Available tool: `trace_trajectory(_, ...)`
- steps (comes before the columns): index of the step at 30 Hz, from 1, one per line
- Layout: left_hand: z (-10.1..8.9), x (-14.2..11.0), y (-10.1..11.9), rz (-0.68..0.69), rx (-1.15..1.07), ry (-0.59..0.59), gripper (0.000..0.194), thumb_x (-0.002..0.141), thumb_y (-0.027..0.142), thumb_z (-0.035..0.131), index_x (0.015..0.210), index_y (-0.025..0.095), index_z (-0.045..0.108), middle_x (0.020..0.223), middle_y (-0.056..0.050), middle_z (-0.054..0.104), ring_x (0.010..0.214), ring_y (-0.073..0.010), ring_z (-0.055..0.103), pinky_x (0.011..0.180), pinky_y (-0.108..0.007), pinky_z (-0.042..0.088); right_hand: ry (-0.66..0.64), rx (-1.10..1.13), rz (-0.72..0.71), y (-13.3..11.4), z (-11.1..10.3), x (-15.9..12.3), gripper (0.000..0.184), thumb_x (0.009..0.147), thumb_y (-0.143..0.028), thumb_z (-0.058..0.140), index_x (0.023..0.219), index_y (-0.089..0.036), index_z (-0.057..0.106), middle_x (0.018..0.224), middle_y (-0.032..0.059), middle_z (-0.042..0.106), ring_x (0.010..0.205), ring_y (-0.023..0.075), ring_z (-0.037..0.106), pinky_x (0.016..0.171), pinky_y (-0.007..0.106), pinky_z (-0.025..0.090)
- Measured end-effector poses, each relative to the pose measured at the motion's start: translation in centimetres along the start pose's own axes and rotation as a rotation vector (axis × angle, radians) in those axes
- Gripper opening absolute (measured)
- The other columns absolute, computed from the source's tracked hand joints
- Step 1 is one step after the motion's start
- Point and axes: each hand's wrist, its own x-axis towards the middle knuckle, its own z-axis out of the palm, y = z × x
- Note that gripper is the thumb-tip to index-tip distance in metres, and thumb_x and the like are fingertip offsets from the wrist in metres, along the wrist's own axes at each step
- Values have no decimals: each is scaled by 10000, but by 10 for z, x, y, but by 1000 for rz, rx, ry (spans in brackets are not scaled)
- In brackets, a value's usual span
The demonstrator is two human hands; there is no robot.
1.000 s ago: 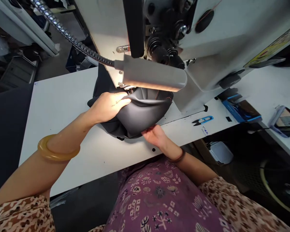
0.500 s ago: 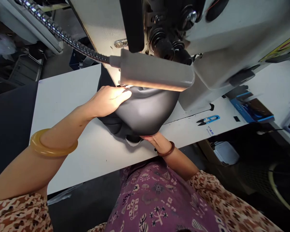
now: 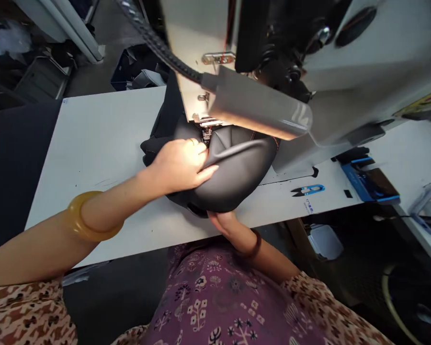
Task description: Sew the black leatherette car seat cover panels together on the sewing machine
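A bunched black leather piece (image 3: 233,177) lies on the white table (image 3: 100,143) under the sewing machine (image 3: 345,72). My left hand (image 3: 181,165) rests on its left side, fingers pressed down on a fold right beside the presser foot (image 3: 205,130). My right hand (image 3: 224,223) is tucked under the piece's near edge at the table's front; its fingers are hidden beneath the material. A grey lamp bar (image 3: 258,108) on a flexible neck hangs over the piece and lights it.
Blue thread snips (image 3: 307,190) lie on the table right of the piece. A blue-edged box (image 3: 369,179) and a phone (image 3: 429,211) sit further right. Dark fabric (image 3: 7,158) covers the far left. Bins and clutter stand behind the table.
My left hand has slid right and nearer along the fold toward the presser foot. My right hand has gone further under the piece's near edge. The view has shifted left.
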Motion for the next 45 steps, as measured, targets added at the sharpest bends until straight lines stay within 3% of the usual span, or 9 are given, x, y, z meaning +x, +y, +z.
trace_trajectory(4,12,-11,11,68,103,99,296,851,302,468,924,90,661,911,-106,669,799,-218,616,671,-310,427,-227,-260,-43,-16,-12,-52,136,682,-200,429,644,-190,558,622,15,592,570,129,523,559,256,452)
trace_trajectory(8,23,-14,5,99,92,231,290,806,226,476,984,79,652,979,-112,669,768,-207,602,648,-318,427,-322,-1003,-970,-97,-23,-52,207,757,-158,384,785,-148,589,725,53,621,669,137,526,626,274,418)
trace_trajectory(10,25,-13,-2,100,29,232,231,782,218,479,870,118,667,818,-78,666,716,-197,591,615,-307,421,-221,-1407,-1143,-140,-25,-30,213,824,-220,395,821,-131,589,813,84,622,776,182,538,725,331,410)
trace_trajectory(13,23,-11,-12,148,-7,194,166,736,223,497,671,163,637,671,-59,626,673,-198,580,595,-314,410,-155,-1833,-1038,-175,-27,0,317,876,-366,426,999,-108,561,925,104,597,812,209,518,650,327,364)
trace_trajectory(17,15,-12,-20,214,36,130,195,770,220,469,790,179,659,837,-42,692,769,-207,607,662,-345,415,-81,-2024,-834,-162,-36,5,261,925,-205,345,1040,-109,559,895,91,606,872,211,502,588,311,298)
trace_trajectory(25,23,-20,-7,149,-2,288,349,821,278,464,1074,102,628,942,-64,696,779,-200,603,720,-344,428,172,-2077,-1054,-126,-52,-9,300,929,-116,356,1137,-109,573,1222,68,604,1057,201,472,632,336,253)
trace_trajectory(35,31,-17,14,56,153,341,285,855,180,406,968,74,645,902,-104,674,737,-188,574,635,-312,386,155,-2054,-1126,-139,-59,3,244,917,-149,389,1020,-174,609,1146,6,650,986,165,491,693,336,259)
trace_trajectory(41,32,-16,29,-23,141,393,260,861,156,391,898,85,638,755,-80,635,673,-180,557,583,-318,378,21,-2068,-1015,-148,-68,9,281,895,-129,383,1071,-167,600,1198,40,619,1006,197,477,722,334,286)
trace_trajectory(45,39,-42,1,-98,-121,501,313,901,180,340,1027,155,625,978,-67,672,929,-154,592,751,-320,437,-39,-2026,-891,-152,-62,7,302,860,-113,395,1087,-132,593,1141,92,625,995,217,480,734,341,307)
